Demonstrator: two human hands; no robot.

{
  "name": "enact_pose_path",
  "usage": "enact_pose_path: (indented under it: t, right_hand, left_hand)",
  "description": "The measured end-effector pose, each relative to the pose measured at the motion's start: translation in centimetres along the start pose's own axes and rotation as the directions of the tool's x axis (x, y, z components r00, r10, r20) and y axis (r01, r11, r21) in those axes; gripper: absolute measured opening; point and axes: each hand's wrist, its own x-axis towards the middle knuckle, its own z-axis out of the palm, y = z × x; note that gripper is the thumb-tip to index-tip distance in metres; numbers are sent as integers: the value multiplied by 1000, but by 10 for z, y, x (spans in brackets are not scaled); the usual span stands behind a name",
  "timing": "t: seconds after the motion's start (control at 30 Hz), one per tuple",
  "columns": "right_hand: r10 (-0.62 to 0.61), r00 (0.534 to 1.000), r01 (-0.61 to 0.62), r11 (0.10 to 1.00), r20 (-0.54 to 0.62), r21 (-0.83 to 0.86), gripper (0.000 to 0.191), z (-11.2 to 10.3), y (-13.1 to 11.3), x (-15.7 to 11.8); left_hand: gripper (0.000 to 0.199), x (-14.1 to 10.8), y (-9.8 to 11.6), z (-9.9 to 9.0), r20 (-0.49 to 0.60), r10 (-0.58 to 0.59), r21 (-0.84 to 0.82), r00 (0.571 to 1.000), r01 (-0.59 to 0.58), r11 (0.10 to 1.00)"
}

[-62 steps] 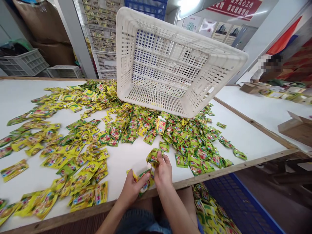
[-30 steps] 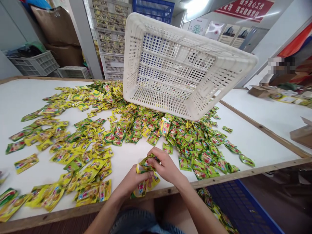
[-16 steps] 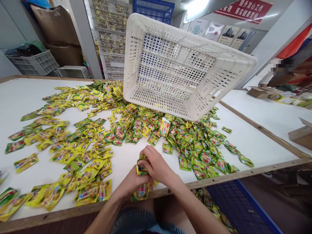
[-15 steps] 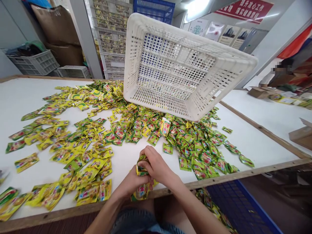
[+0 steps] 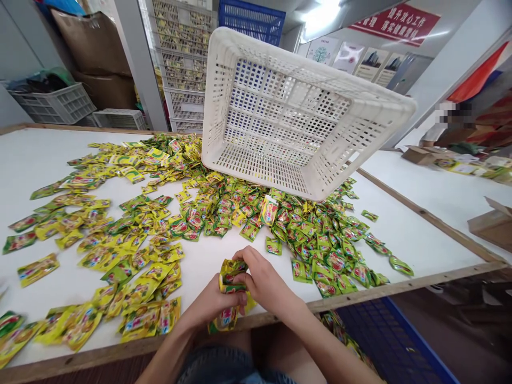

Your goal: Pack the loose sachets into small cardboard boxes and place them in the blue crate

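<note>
Near the table's front edge, my left hand is closed round a yellow-and-green printed pouch whose lower part shows below the fingers. My right hand bends over the top of this pouch, its fingers curled round a small yellow-green packet at the pouch's mouth. The fingertips partly hide how far the packet sits inside. A heap of small green packets spreads beyond and to the right of my hands. Yellow packets lie scattered on the left.
A tilted white plastic crate rests on the heap. The white table has a wooden edge. Below right stands a blue crate with packets beside it. Stacked crates stand behind, and a cardboard box lies at right.
My right fingers have lifted and spread slightly at the pouch's mouth, so more of the yellow-green packet shows. Both hands stay near the front edge. The view has shifted slightly.
</note>
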Motion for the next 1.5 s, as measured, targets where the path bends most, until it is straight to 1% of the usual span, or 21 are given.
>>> enact_pose_path:
  t: [0.1,0.17,0.23,0.3,0.37,0.43,0.5,0.57,0.63,0.7,0.8,0.87,0.9,0.97,1.07,1.17,1.27,1.37,1.43,1.5]
  right_hand:
    - [-42,999,42,999,-24,7,28,8,1,-2]
    - [-56,998,57,998,-14,16,24,8,-1,-6]
    - [-60,998,61,998,-23,12,21,7,-2,-9]
    - [-34,997,35,999,-75,3,18,5,-3,-11]
    - [11,992,-10,1000,-127,7,15,5,-3,-12]
    - [32,987,-32,999,-161,0,13,7,-4,-11]
    - [16,982,-22,999,-188,-31,13,10,-6,-9]
    - [-12,978,-3,998,-207,-70,10,14,-8,-8]
    - [-25,982,5,994,-187,-105,6,18,-8,-8]
    - [-20,990,1,992,-142,-128,3,21,-6,-8]
    - [9,993,-27,988,-117,-153,7,23,-1,-7]
    - [7,992,-32,979,-123,-203,8,22,2,-4]
    - [-7,994,-19,971,-108,-239,7,20,3,-3]
    - [-47,999,37,950,-26,-309,8,14,5,2]
    - [-76,991,113,912,107,-393,15,3,5,8]
    - [-81,984,145,881,158,-451,16,-2,2,13]
    - [-96,972,180,893,216,-412,16,0,-2,16]
    - [-100,961,184,927,258,-327,11,5,-3,16]
    - [-78,972,136,955,220,-262,9,6,-1,14]
    - [-45,989,75,974,140,-214,9,7,2,12]
  left_hand:
    - [13,-2,0,-3,6,5,7,1000,-5,1000]
    - [8,-2,-2,-4,-15,14,31,1000,-13,999]
    - [7,0,-4,-3,-50,53,76,997,-49,996]
    - [10,4,-7,-3,-64,92,107,994,-85,991]
    - [15,8,-9,-2,-51,121,114,991,-114,987]
    - [14,10,-11,-3,-53,152,126,987,-145,981]
    - [13,11,-13,-6,-91,186,146,978,-171,974]
    - [16,11,-14,-10,-137,207,156,969,-185,970]
    - [19,11,-15,-13,-163,225,166,961,-198,966]
    - [16,11,-18,-16,-164,218,190,962,-186,964]
    - [13,11,-20,-18,-148,196,212,969,-162,964]
    - [16,12,-19,-18,-132,208,213,969,-177,961]
    - [17,11,-18,-18,-125,215,214,969,-186,959]
    - [20,11,-16,-16,-115,211,213,971,-183,960]
    - [25,9,-16,-14,-117,159,185,980,-136,973]
    - [28,10,-18,-13,-114,127,158,985,-108,982]
    - [22,12,-21,-13,-134,167,200,977,-139,970]
    - [17,13,-22,-16,-170,190,236,967,-148,960]
    - [17,13,-22,-18,-177,188,213,966,-149,966]
    - [15,13,-23,-19,-175,182,188,968,-149,971]
